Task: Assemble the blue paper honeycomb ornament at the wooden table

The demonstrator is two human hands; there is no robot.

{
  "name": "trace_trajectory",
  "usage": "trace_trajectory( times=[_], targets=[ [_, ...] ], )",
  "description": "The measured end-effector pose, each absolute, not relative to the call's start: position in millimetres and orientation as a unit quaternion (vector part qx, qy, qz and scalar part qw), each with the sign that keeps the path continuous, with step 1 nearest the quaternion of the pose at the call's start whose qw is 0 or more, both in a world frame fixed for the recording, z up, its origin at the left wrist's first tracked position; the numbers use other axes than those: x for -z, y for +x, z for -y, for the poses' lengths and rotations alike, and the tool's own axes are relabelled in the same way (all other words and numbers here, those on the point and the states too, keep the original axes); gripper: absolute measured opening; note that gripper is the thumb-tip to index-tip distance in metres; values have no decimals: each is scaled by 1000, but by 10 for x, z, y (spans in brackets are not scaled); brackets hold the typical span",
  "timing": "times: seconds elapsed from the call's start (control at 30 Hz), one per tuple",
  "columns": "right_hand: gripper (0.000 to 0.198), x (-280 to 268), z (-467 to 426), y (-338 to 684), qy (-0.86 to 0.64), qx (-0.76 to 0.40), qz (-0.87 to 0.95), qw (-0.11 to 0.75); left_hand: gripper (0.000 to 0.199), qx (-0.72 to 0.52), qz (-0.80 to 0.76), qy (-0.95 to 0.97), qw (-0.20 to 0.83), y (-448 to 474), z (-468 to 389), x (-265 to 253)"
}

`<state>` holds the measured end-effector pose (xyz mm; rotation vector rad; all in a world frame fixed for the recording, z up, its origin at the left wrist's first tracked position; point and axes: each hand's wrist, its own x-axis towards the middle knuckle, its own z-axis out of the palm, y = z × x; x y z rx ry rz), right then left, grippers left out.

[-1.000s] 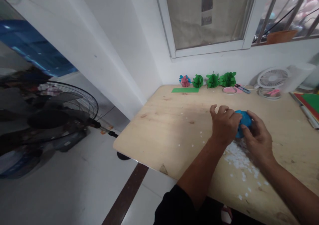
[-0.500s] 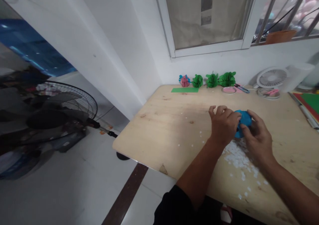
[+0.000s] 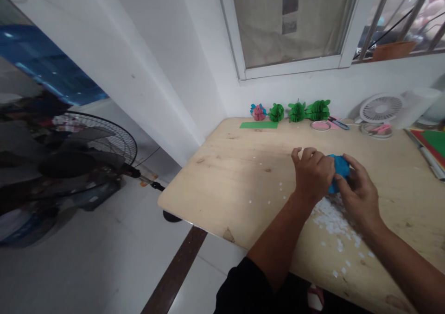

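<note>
A blue paper craft piece [image 3: 341, 166] is held between my two hands, a little above the table. My left hand [image 3: 314, 172] grips its left side with thumb and fingers, the outer fingers curled away from it. On the right side, my right hand [image 3: 361, 191] closes around it, thumb on the near face and fingers along the far edge. Both hands hide part of its shape. Beneath them lies a scatter of small white paper bits [image 3: 332, 216].
Along the wall stand a pink-and-blue paper figure [image 3: 258, 113] and several green paper figures [image 3: 297, 112]. A green paper strip [image 3: 259, 125], a blue cutter [image 3: 339, 123], a small white fan [image 3: 381, 108] and coloured sheets [image 3: 431, 142] share the wooden table [image 3: 222, 175]. A floor fan [image 3: 86, 152] stands left.
Both hands stay around the blue paper piece in nearly the same place. The piece looks slightly turned, with a little less of it showing. The view shifts very slightly.
</note>
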<state>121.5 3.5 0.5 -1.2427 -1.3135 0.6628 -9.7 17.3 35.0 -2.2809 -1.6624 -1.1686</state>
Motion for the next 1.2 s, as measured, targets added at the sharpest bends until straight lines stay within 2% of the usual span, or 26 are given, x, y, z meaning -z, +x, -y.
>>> trace_trajectory(
  times=[0.1, 0.23, 0.33, 0.53, 0.6, 0.7, 0.87, 1.03, 1.2],
  targets=[
    [65, -16, -40, 1209, -531, -315, 536, 576, 14, 413, 572, -708, -10, -90, -184, -362],
    [76, -54, -50, 1202, -530, -353, 487, 597, 23, 452, 578, -676, -65, -117, -156, -422],
    [79, -101, -59, 1196, -533, -356, 464, 612, 20, 455, 553, -692, -87, -144, -115, -474],
    [87, -222, -71, 1192, -549, -378, 399, 630, 16, 418, 538, -719, -136, -150, -82, -551],
    [86, -247, -77, 1201, -552, -378, 388, 634, 13, 404, 531, -729, -154, -161, -73, -577],
    [86, -263, -95, 1217, -542, -392, 367, 646, 22, 389, 510, -745, -181, -203, -49, -616],
    [85, -255, -134, 1236, -529, -415, 331, 662, 16, 351, 469, -767, -260, -254, -35, -625],
    [82, -192, -167, 1247, -511, -417, 331, 675, 12, 334, 500, -779, -178, -167, -51, -550],
    [82, -150, -169, 1249, -489, -437, 334, 677, 30, 300, 529, -783, -134, -84, -61, -444]
  ],
)
